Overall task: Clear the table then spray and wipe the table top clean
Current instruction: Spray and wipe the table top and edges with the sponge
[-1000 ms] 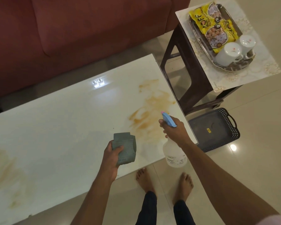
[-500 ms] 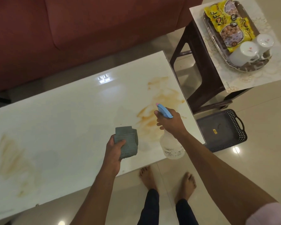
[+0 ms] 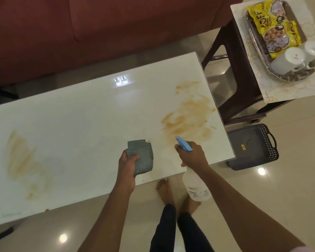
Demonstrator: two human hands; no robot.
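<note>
Two orange-brown smears mark the glossy white rectangular table top (image 3: 91, 120): a pale one (image 3: 22, 160) far to the left of the folded grey cleaning cloth (image 3: 141, 157), a darker one (image 3: 187, 119) up and to its right. The left hand (image 3: 128, 165) grips that cloth just above the table's near edge. Right of the cloth, the right hand (image 3: 193, 154) wraps the neck of a clear plastic spray bottle with a blue trigger head (image 3: 185, 144), whose nozzle points toward the darker stain directly ahead, likely the next to be sprayed.
</note>
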